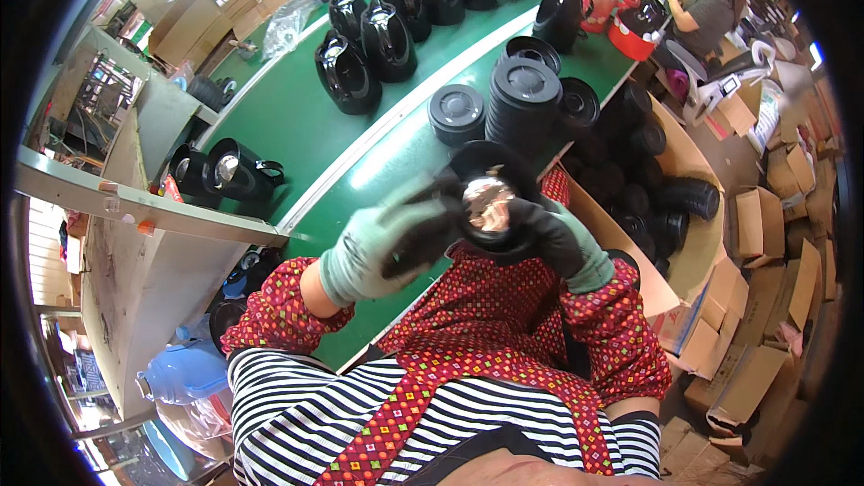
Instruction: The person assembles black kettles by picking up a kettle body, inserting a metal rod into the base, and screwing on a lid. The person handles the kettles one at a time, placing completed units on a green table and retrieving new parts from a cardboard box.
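In front of my chest is a black vacuum jug point(490, 238), its round mouth facing up toward me and a shiny, coppery reflective inside point(489, 202) showing. My right hand point(562, 247), in a pale green glove with dark coating, is closed round the jug's right side. My left hand point(396, 236), gloved alike, is at the jug's left side; motion smears its fingers, so its grip is unclear. Just beyond the jug stand a tall stack of black round lids point(525, 90) and a shorter lid stack point(456, 112) on the green bench point(360, 157).
Several glossy black jugs point(387, 40) stand in rows along the bench, and two lie at the left point(243, 171). At my right is a carton point(688, 256) of black round parts. A red container point(634, 31) stands far right, near a seated person point(711, 13). Cardboard boxes point(760, 225) cover the floor.
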A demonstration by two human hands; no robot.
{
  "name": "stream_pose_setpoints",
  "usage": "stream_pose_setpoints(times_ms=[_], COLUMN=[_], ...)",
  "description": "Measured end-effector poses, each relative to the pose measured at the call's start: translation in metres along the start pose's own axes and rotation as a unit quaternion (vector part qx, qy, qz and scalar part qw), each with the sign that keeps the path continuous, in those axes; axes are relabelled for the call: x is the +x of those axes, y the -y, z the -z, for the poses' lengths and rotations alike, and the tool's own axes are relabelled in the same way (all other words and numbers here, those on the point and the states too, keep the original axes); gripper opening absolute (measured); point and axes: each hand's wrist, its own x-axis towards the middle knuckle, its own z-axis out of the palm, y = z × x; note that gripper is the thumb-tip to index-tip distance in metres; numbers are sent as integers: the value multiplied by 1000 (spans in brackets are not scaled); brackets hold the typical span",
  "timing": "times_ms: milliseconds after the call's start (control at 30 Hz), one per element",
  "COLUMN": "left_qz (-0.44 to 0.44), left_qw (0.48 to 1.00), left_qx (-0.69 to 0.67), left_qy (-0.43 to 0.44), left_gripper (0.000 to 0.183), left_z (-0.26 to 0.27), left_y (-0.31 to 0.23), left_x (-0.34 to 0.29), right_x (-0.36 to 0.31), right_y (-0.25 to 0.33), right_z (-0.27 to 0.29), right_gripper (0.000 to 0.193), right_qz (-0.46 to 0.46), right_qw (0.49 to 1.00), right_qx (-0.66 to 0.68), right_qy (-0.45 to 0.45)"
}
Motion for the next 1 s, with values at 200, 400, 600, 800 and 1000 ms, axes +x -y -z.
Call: stream_pose_setpoints(times_ms=[200,400,600,800,1000], left_qz=[293,148,205,254,264], left_qw=[830,799,709,680,664], left_qx=[-460,-582,-674,-688,-700], left_qy=[-117,22,37,4,-7], left_gripper=[83,95,89,83,77], left_z=[-68,-131,-144,-129,-125], left_y=[72,59,80,94,101], left_x=[-18,-4,-21,-41,-45], right_x=[-75,-71,-18,118,169], right_y=[-32,-51,21,83,108], right_z=[45,75,30,42,74], right_gripper=[50,54,59,86,88], right_qz=[146,89,12,253,99], right_qw=[978,985,969,493,486], right_qx=[150,114,-245,-791,-829], right_qy=[0,93,42,-258,-260])
